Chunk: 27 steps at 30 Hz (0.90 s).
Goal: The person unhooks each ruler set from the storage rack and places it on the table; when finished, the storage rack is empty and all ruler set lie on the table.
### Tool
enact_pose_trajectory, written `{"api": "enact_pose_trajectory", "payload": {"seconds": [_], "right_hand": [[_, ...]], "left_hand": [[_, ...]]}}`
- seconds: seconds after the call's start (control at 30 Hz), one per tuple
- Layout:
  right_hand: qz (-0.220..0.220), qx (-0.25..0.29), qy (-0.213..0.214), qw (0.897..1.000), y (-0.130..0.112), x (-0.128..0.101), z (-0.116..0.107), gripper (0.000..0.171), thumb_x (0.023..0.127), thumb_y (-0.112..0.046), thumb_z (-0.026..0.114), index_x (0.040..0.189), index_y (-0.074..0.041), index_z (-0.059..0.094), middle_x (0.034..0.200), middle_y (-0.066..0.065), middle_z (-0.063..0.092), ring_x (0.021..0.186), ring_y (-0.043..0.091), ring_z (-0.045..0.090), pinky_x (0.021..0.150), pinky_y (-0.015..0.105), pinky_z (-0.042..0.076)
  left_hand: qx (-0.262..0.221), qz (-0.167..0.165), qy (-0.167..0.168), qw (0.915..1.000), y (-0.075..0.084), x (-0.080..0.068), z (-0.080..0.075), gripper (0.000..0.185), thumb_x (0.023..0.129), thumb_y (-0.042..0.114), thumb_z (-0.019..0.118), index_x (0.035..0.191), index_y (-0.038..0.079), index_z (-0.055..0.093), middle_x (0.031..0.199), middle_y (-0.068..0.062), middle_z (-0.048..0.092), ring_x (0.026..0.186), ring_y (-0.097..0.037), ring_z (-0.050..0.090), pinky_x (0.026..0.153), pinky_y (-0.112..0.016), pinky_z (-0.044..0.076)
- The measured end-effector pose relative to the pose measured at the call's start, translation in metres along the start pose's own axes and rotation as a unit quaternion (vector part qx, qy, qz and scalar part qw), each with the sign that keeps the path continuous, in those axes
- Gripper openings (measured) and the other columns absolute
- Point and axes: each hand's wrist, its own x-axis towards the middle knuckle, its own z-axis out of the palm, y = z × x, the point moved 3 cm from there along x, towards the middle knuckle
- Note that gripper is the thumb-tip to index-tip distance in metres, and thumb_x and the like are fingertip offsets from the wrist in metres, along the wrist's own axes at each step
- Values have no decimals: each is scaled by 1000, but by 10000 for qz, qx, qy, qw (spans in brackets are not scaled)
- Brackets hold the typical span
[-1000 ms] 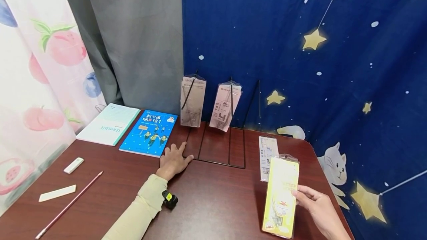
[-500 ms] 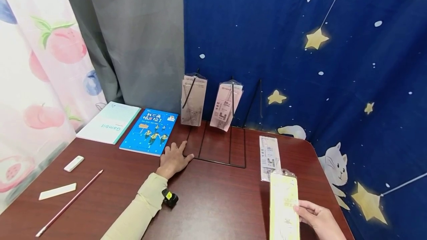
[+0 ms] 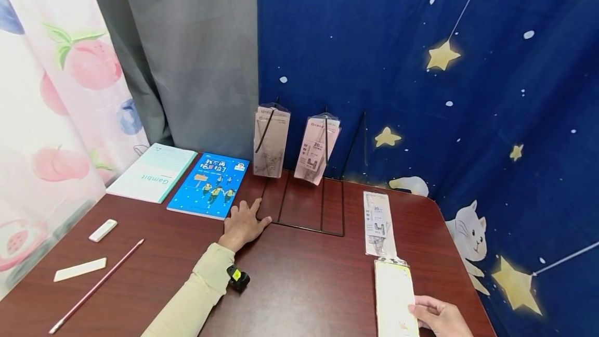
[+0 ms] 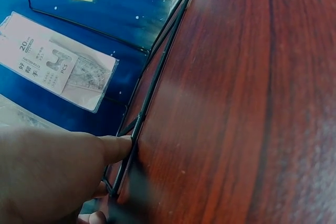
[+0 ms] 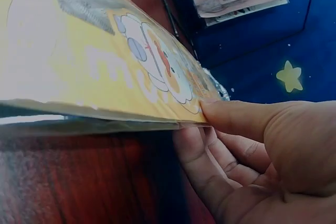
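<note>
Yellow pack [image 3: 394, 295] is what moved, folks: over the last second it's dropped lower and nearer the wearer, and it's tipped so glare now wipes out most of its printed face. Right hand [image 3: 440, 316] has it by the side edge, thumb on top and fingers curled underneath, so I'd call that a proper pinch with no gap to spare. Right wrist view shows the edge looking kinda doubled, can't tell if that's one pack or two. Upshot: the white pack [image 3: 378, 222] lying on the table [image 3: 299, 285] is pretty much uncovered now, with the yellow one's clear top end right by its lower edge; can't say if they touch. Left hand [image 3: 244, 227] hasn't budged, fingers spread, not wrapped round anything that I can see, a digit against the front bar of the wire rack [image 3: 309, 229]. My read is it's steadying the thing. Pink pack [image 3: 309, 144] and greyish pack [image 3: 276, 144] hang just as they did, so this bit's all about handling the yellow one, well apart from the rack.
</note>
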Motion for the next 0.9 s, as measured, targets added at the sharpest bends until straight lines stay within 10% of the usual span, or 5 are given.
{"api": "enact_pose_trajectory", "payload": {"seconds": [0.9], "right_hand": [[56,-644,241,9976,-3,-2,12,34,86,-14,82,110,8,75,82,10,78,66,17,68,60,33,57]], "left_hand": [[5,-16,-37,10000,0,1,0,75,100,53,62,161,16,38,137,-26,47,113,-41,46,81,-57,50]]}}
